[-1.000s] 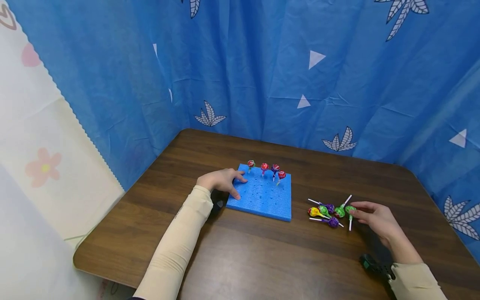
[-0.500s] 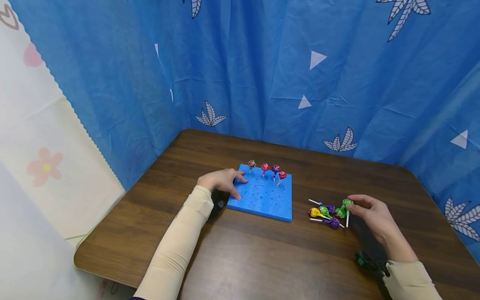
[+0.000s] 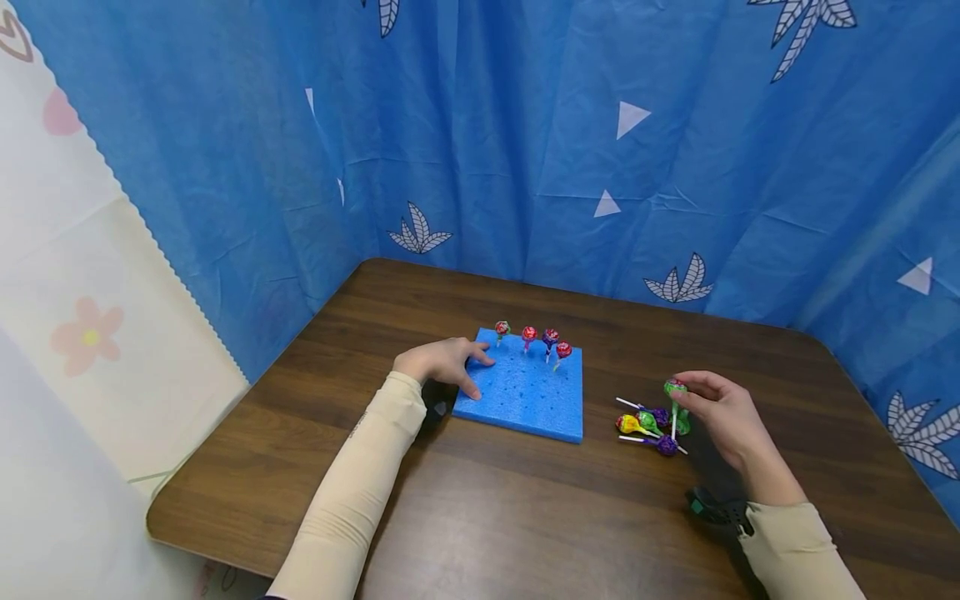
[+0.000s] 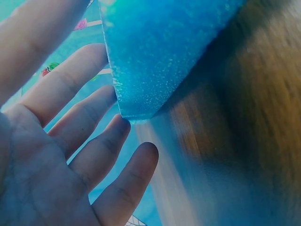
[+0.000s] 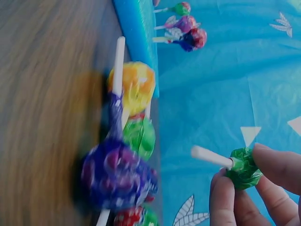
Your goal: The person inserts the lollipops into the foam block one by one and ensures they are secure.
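My right hand (image 3: 723,412) pinches a green-wrapped lollipop (image 5: 244,168) by its head, thumb and fingertips around the wrapper; in the head view its white stick points down. It is raised over a small pile of lollipops, among them a yellow one (image 3: 628,425), a green one (image 3: 648,423) and a purple one (image 3: 666,446). My left hand (image 3: 442,360) rests at the left edge of a blue foam board (image 3: 525,408), its fingers spread and fairly straight. Several lollipops stand upright in the board's far part, including a pink-and-red one (image 3: 528,334).
Small holes dot the board's surface. A brown wooden table (image 3: 525,508) carries everything, with rounded corners. A blue curtain (image 3: 487,167) hangs behind and to the right; a pale flowered curtain (image 3: 90,250) hangs at the left.
My right hand has lifted the green lollipop from the right side of the pile and moved left and away from me with it. The left hand and board stay put.
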Demonstrator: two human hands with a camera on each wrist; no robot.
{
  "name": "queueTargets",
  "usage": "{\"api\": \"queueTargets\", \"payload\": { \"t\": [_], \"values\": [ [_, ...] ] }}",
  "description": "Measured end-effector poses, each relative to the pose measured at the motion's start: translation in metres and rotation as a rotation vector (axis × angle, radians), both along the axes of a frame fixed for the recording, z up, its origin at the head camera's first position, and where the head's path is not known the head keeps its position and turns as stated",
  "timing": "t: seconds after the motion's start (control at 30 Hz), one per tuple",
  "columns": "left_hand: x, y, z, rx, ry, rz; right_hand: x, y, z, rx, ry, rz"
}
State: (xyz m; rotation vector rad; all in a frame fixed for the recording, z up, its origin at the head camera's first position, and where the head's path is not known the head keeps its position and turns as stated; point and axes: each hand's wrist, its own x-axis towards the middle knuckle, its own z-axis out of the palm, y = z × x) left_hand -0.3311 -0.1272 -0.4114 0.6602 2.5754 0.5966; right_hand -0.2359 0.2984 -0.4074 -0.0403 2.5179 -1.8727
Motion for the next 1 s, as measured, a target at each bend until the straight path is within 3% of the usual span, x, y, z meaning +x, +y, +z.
{"api": "queueTargets", "payload": {
  "t": [0.13, 0.37, 0.8, 1.0],
  "values": [
    [0.000, 0.000, 0.001, -0.002, 0.001, -0.004, -0.002, -0.009, 0.003, -0.109, -0.001, 0.017],
    [0.000, -0.002, 0.000, -0.003, 0.000, -0.001, -0.010, -0.028, 0.012, -0.066, 0.007, 0.028],
    [0.000, 0.000, 0.000, 0.014, -0.012, 0.013, -0.018, -0.057, 0.017, -0.200, 0.022, 0.047],
    [-0.001, 0.000, 0.001, 0.011, -0.017, 0.017, -0.022, -0.068, 0.018, -0.201, 0.037, 0.065]
  ]
}}
